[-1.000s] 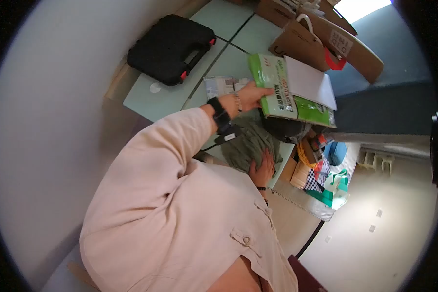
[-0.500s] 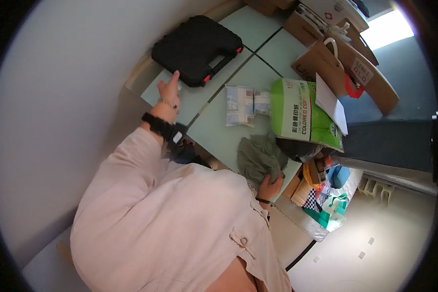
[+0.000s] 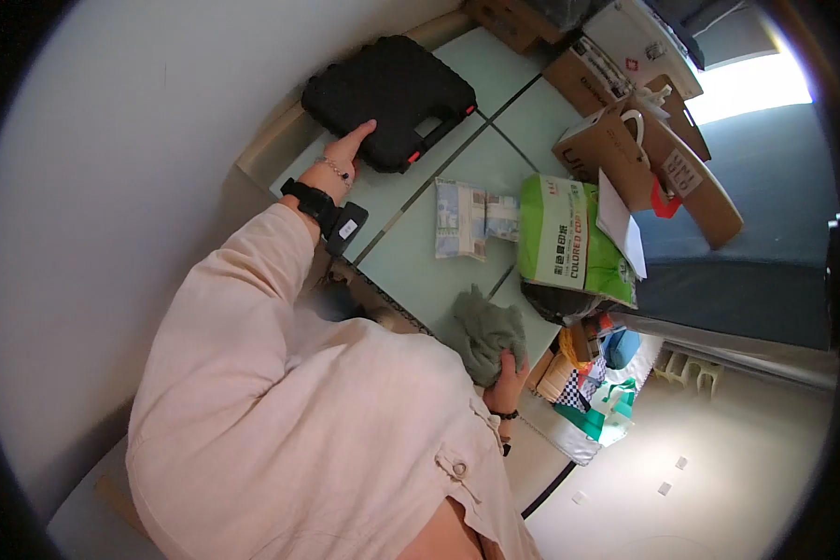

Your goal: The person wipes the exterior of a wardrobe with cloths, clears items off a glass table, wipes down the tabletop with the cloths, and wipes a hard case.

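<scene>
My left hand (image 3: 345,156), with a black strap and small device at the wrist, reaches to the near edge of a black hard case (image 3: 387,98). A finger is stretched out against the case, and the other fingers are partly hidden. Bunched grey-green cloth (image 3: 483,331) lies at the table's near right edge. My right hand (image 3: 508,381) grips its lower side, with some fingers hidden in the folds. Two plastic-wrapped packs (image 3: 460,219) lie between the case and a green and white paper package (image 3: 558,229).
Cardboard boxes (image 3: 597,149) and a white box (image 3: 639,47) stand at the back right. White paper (image 3: 621,222) leans on the green package. Bags and small items (image 3: 593,383) sit beyond the right edge; a wall (image 3: 159,121) borders the left.
My left hand has moved up and right, from beside the case onto its edge. The cloth is more bunched and has shifted left with my right hand. The view has tilted slightly.
</scene>
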{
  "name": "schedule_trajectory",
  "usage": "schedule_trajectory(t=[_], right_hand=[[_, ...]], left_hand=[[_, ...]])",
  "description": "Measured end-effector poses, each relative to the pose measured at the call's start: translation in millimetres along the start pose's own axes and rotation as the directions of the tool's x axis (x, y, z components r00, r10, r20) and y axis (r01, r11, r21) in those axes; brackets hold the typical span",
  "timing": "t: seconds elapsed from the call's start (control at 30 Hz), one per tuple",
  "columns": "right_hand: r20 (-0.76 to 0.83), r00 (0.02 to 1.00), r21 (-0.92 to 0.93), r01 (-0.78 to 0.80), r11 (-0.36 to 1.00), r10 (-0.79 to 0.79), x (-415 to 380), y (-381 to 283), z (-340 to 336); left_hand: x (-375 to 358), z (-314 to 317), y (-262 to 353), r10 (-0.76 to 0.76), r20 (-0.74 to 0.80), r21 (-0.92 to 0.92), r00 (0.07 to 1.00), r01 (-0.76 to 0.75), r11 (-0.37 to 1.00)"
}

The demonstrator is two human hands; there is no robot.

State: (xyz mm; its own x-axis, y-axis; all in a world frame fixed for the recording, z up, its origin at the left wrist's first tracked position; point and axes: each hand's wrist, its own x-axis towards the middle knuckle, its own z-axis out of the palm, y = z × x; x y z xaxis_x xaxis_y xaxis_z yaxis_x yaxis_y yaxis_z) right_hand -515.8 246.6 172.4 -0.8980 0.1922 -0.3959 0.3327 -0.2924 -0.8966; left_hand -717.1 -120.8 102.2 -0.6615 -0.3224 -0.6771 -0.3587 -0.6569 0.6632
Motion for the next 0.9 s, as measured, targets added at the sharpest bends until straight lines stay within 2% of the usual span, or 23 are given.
schedule_trajectory(t=[0.03,0.1,0.13,0.2,0.23,0.27,0.3,0.33,0.4,0.47,0.53,0.57,0.6,0.63,0.67,0.7,0.73,0.8,0.83,0.9], right_hand=[[-0.006,1.0,-0.006,0.012,1.0,-0.012,-2.7,-8.0,9.6],[-0.059,0.998,0.052,-0.023,0.998,0.026,-9.6,-27.8,24.8],[-0.08,0.997,0.044,-0.008,0.999,0.011,-8.2,-36.5,32.2],[0.242,0.953,-0.071,0.202,0.977,-0.18,5.1,-52.2,55.5],[0.314,0.922,-0.083,0.263,0.961,-0.226,10.9,-60.6,73.4],[0.386,0.884,-0.088,0.321,0.943,-0.265,18.4,-66.7,94.6],[0.434,0.854,-0.183,0.395,0.9,-0.286,28.9,-68.7,115.2],[0.484,0.824,-0.27,0.462,0.845,-0.295,39.7,-68.0,136.8],[0.593,0.72,-0.454,0.669,0.588,-0.36,58.0,-57.9,187.0],[0.782,0.473,-0.32,0.863,0.39,-0.406,83.1,-18.6,221.8],[0.946,0.288,-0.257,0.945,0.2,-0.146,101.1,27.2,249.0],[0.954,0.3,-0.301,0.954,-0.018,-0.02,89.3,40.8,261.3],[0.96,0.28,-0.277,0.958,-0.078,0.023,88.4,45.5,271.1],[0.962,0.263,-0.251,0.958,-0.139,0.071,87.7,46.2,277.9],[0.962,0.257,-0.244,0.96,-0.137,0.089,97.7,46.6,282.1],[0.963,0.24,-0.21,0.953,-0.218,0.123,115.6,43.6,287.8],[0.961,0.229,-0.176,0.939,-0.295,0.156,132.8,39.6,293.2],[0.891,0.451,-0.396,0.832,-0.387,0.058,175.3,30.0,312.6],[0.831,0.557,-0.532,0.794,-0.294,0.001,195.1,21.0,320.9],[0.77,0.635,-0.631,0.741,-0.228,-0.067,202.4,25.2,338.0]], left_hand=[[1.4,0.6,0.8,-0.003,0.012,-0.006,1.0,0.003,1.0],[-3.9,4.5,-5.3,-0.021,0.003,-0.142,1.0,0.021,0.99],[-8.7,2.2,-9.5,-0.025,0.019,-0.137,1.0,0.027,0.99],[-54.6,-2.6,-10.2,0.003,0.068,-0.091,0.998,0.003,0.996],[-46.3,-18.0,-23.5,-0.062,0.063,0.03,0.996,0.06,0.998],[-40.5,-36.7,-40.4,-0.025,0.138,0.014,0.99,0.023,1.0],[-60.4,-46.1,-35.1,-0.079,0.14,0.071,0.987,0.069,0.995],[-67.4,-60.4,-39.4,-0.052,0.194,0.084,0.98,0.036,0.996],[-82.6,-82.9,-43.7,-0.035,0.23,0.097,0.973,0.013,0.995],[-102.5,-92.2,-38.3,-0.083,0.18,0.191,0.98,0.048,0.98],[-116.3,-95.6,-35.4,-0.041,0.184,0.195,0.982,0.004,0.981],[-118.1,-98.3,-34.3,-0.005,0.208,0.214,0.978,-0.04,0.976],[-110.8,-103.3,-42.7,-0.046,0.102,0.205,0.994,0.024,0.978],[-112.3,-103.4,-37.0,-0.052,0.091,0.191,0.994,0.034,0.981],[-115.8,-101.2,-26.8,-0.08,0.151,0.221,0.985,0.045,0.974],[-118.1,-100.0,-22.5,-0.114,0.212,0.254,0.971,0.058,0.965],[-119.7,-99.6,-25.5,-0.128,0.206,0.248,0.97,0.075,0.966],[-116.0,-97.1,-28.6,0.023,0.222,0.182,0.975,-0.064,0.981],[-113.8,-94.7,-31.7,0.025,0.215,0.17,0.976,-0.062,0.983],[-111.8,-95.2,-38.6,0.148,0.201,0.11,0.968,-0.173,0.979]])
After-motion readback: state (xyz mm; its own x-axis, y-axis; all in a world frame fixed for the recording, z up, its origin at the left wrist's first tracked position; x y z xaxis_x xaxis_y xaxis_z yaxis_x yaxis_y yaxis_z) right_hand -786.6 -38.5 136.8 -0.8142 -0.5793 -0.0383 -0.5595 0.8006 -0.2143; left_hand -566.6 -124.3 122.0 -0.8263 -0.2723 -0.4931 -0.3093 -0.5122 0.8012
